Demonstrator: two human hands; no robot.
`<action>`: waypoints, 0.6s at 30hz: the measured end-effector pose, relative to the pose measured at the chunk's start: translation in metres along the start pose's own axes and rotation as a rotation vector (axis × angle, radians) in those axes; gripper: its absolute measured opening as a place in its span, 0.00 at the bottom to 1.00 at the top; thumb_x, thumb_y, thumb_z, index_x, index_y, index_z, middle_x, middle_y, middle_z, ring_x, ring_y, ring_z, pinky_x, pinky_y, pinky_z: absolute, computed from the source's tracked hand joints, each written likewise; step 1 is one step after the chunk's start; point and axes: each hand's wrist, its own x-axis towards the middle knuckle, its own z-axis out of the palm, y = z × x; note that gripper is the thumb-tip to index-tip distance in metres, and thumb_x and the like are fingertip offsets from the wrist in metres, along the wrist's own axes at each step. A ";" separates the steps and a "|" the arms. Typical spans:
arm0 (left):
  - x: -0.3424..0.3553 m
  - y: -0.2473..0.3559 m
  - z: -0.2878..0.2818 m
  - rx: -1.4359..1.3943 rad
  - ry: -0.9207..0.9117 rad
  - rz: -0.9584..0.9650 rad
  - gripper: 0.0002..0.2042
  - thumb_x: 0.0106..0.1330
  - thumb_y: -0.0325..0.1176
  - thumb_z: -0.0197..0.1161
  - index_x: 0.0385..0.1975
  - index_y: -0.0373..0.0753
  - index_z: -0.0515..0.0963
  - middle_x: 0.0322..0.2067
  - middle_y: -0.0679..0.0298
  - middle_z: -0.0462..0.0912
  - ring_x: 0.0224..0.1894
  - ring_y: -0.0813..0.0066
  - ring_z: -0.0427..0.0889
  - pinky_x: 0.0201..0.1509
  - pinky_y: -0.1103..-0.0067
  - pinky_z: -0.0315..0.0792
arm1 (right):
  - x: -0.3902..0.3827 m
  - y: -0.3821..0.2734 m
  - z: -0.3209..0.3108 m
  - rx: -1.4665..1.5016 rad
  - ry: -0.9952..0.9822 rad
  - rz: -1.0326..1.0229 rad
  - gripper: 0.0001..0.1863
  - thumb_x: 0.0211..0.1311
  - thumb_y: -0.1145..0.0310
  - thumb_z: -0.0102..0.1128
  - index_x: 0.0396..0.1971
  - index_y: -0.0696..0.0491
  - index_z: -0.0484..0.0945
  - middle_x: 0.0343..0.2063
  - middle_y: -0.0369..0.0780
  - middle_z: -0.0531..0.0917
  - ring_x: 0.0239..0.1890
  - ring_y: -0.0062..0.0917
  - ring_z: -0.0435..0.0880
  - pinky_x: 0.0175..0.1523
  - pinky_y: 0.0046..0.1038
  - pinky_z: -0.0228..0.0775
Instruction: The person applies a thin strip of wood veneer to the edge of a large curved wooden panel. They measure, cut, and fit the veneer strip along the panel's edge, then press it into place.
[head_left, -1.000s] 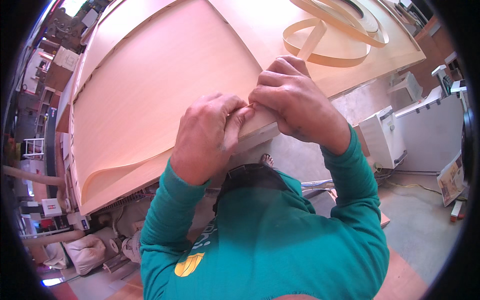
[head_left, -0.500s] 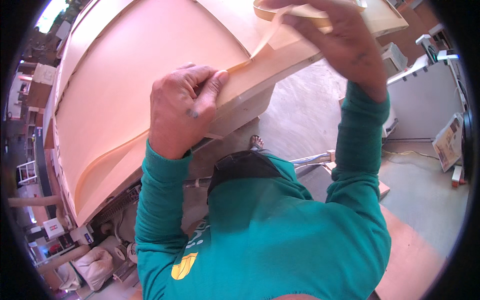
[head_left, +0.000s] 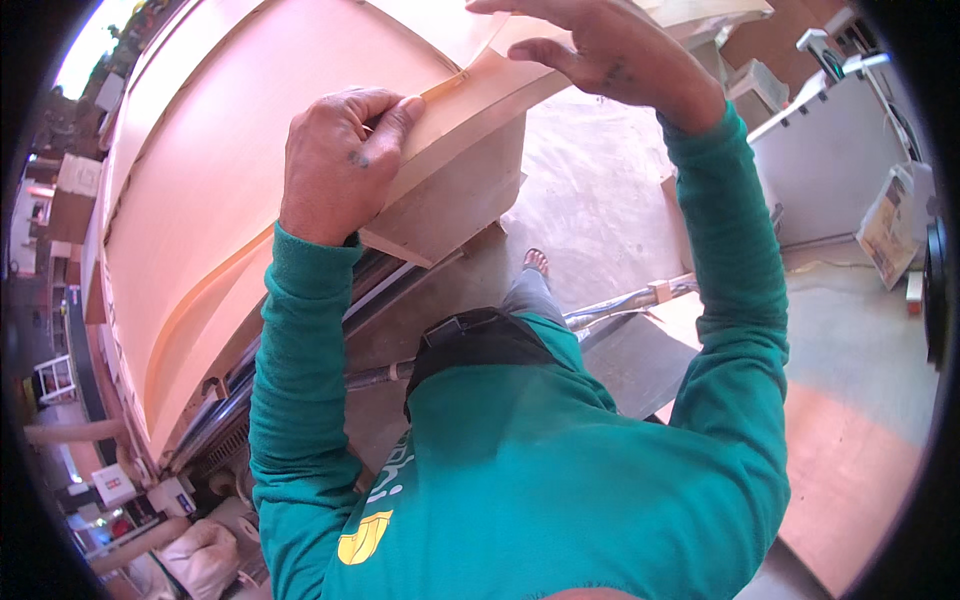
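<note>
My left hand (head_left: pixel 340 165) is closed at the near edge of a large pale wooden panel (head_left: pixel 220 120), thumb and index finger pressing on a thin edging strip (head_left: pixel 445 85). That strip runs up toward my right hand (head_left: pixel 595 55), which is raised above the edge with thumb and fingers apart; whether its fingertips touch the strip is unclear. A curved length of pale strip (head_left: pixel 185 310) lies along the panel's lower left part. My thumb hides part of the strip at the left hand.
Below the panel are pipes and metal rails (head_left: pixel 625 300). A white cabinet (head_left: pixel 830 160) stands at right, a cardboard box (head_left: pixel 70 210) at left. A cloth sack (head_left: pixel 200 550) lies at lower left. My foot (head_left: pixel 535 262) shows on the concrete floor.
My right hand has left the edge beside my left hand, moved up and opened. Both hands and panel sit higher in the picture; the coiled strip at the top is out of sight.
</note>
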 end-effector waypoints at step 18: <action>-0.003 0.007 0.000 -0.063 -0.042 -0.152 0.17 0.81 0.41 0.71 0.49 0.30 0.93 0.35 0.60 0.91 0.36 0.77 0.86 0.43 0.75 0.80 | 0.016 0.048 0.007 0.147 -0.311 -0.048 0.05 0.68 0.67 0.67 0.35 0.49 0.90 0.34 0.41 0.90 0.48 0.41 0.86 0.63 0.44 0.72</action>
